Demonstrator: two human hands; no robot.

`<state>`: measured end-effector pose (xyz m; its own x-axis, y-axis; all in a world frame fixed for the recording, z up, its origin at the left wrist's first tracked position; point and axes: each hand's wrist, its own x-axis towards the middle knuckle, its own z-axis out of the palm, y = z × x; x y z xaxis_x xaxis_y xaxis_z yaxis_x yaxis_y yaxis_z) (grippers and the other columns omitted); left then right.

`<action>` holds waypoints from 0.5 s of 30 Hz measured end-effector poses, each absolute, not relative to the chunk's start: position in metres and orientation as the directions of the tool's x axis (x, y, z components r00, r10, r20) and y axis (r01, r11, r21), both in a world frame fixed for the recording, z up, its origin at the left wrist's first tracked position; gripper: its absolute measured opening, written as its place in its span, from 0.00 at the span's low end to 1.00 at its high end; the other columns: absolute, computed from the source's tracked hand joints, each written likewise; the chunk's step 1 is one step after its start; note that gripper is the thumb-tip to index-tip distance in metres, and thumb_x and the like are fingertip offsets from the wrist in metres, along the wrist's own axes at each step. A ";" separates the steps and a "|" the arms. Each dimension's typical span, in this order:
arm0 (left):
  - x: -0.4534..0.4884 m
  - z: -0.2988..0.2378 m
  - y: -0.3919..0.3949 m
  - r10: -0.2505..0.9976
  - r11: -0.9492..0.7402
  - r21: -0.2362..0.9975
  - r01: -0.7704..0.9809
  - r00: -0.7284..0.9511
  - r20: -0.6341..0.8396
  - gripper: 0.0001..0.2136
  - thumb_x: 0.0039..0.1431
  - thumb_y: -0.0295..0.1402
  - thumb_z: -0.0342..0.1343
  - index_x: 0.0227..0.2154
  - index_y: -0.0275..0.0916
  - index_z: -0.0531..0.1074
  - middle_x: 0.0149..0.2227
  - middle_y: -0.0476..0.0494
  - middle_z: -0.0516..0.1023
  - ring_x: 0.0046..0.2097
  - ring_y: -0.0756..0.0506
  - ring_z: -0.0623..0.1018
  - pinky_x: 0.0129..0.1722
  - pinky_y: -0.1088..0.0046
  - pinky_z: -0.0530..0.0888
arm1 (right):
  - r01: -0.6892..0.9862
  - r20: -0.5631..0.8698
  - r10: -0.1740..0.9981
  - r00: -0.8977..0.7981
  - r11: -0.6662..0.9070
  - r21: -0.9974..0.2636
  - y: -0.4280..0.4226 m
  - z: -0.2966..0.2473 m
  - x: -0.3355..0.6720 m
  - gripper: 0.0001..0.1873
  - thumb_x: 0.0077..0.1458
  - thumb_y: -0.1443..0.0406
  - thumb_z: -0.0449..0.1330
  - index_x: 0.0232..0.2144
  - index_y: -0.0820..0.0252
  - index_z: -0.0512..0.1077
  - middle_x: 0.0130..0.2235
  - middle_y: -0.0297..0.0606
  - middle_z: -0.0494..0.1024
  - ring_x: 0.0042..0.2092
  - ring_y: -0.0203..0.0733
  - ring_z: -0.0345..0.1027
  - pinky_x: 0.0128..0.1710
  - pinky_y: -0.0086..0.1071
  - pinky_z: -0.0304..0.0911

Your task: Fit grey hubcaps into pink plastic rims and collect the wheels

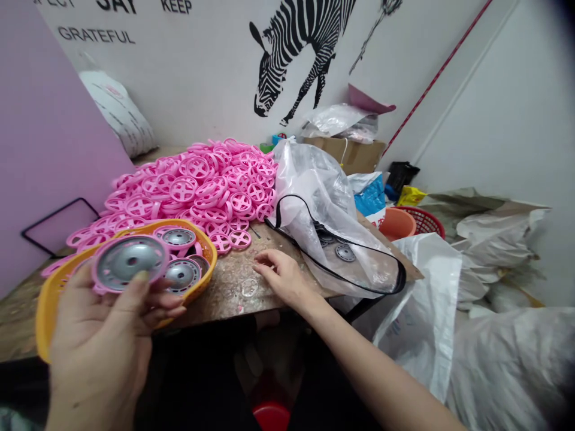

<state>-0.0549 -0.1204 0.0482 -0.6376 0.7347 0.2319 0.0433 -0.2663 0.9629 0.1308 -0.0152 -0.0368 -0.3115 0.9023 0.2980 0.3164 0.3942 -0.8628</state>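
My left hand (108, 323) grips a toy wheel (130, 262), a pink rim with a silver hub disc set in it, thumb on its face. Below and behind it stands a yellow basket (207, 251) with several more such wheels (182, 274) inside; my hand hides part of it. My right hand (283, 276) hovers low by the table, fingers loosely bent with a gap at the thumb, nothing visible in them. Beyond both hands rises a heap of pink wheel rims (202, 185). To the right, a clear plastic bag (314, 179) with a black-edged mouth holds silver hub discs (345, 252).
The worn wooden table (242, 263) ends just in front of me. A cardboard box (354, 154) stands behind the bag. White sacks (422, 299), an orange tub (398, 222) and a red basket (424, 221) are at the right. A black wire frame (58, 221) sits at the left.
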 end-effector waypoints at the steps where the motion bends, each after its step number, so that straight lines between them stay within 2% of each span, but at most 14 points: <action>1: -0.061 0.052 -0.120 0.700 -0.304 0.952 0.040 -0.668 0.252 0.22 0.50 0.25 0.64 0.49 0.48 0.70 0.32 0.56 0.79 0.24 0.50 0.77 0.21 0.75 0.78 | 0.384 0.330 0.881 -0.338 0.450 -0.806 -0.009 -0.039 0.126 0.07 0.58 0.67 0.60 0.40 0.61 0.75 0.42 0.40 0.79 0.45 0.41 0.71 0.47 0.34 0.63; 3: -0.065 0.054 -0.122 0.660 -0.347 0.937 0.047 -0.697 0.280 0.28 0.49 0.21 0.63 0.51 0.54 0.68 0.35 0.58 0.79 0.28 0.49 0.78 0.23 0.74 0.78 | 0.508 0.345 0.853 -0.392 0.513 -0.692 0.004 -0.042 0.117 0.08 0.60 0.67 0.59 0.43 0.61 0.74 0.44 0.41 0.78 0.46 0.41 0.71 0.49 0.33 0.62; 5: -0.059 0.050 -0.127 0.656 -0.349 0.936 0.046 -0.701 0.279 0.28 0.53 0.23 0.62 0.54 0.58 0.66 0.34 0.59 0.79 0.30 0.50 0.78 0.26 0.76 0.79 | 0.658 0.312 0.849 -0.427 0.528 -0.537 0.015 -0.042 0.106 0.10 0.62 0.66 0.58 0.46 0.60 0.72 0.46 0.42 0.77 0.48 0.42 0.70 0.48 0.33 0.62; 8: -0.041 0.035 -0.133 0.739 -0.307 0.952 -0.005 -0.632 0.235 0.25 0.56 0.31 0.62 0.56 0.54 0.66 0.32 0.56 0.79 0.28 0.51 0.78 0.29 0.76 0.80 | 0.798 0.268 0.857 -0.440 0.510 -0.320 0.031 -0.044 0.090 0.13 0.64 0.62 0.56 0.50 0.59 0.70 0.49 0.44 0.74 0.49 0.46 0.69 0.46 0.35 0.63; 12: -0.015 0.007 -0.128 0.925 -0.068 0.995 -0.079 -0.378 0.033 0.24 0.49 0.38 0.66 0.51 0.42 0.70 0.33 0.48 0.79 0.28 0.46 0.80 0.26 0.71 0.80 | 0.823 0.244 0.854 -0.460 0.513 -0.244 0.048 -0.047 0.076 0.13 0.65 0.62 0.54 0.48 0.60 0.72 0.49 0.47 0.73 0.48 0.49 0.69 0.43 0.38 0.64; 15: -0.007 -0.012 -0.115 0.953 0.078 0.986 -0.147 -0.281 -0.118 0.25 0.46 0.40 0.67 0.47 0.38 0.71 0.35 0.47 0.78 0.29 0.46 0.80 0.25 0.70 0.80 | 0.814 0.240 0.835 -0.496 0.543 -0.208 0.049 -0.044 0.079 0.14 0.67 0.61 0.51 0.46 0.59 0.74 0.49 0.45 0.73 0.45 0.47 0.70 0.41 0.36 0.63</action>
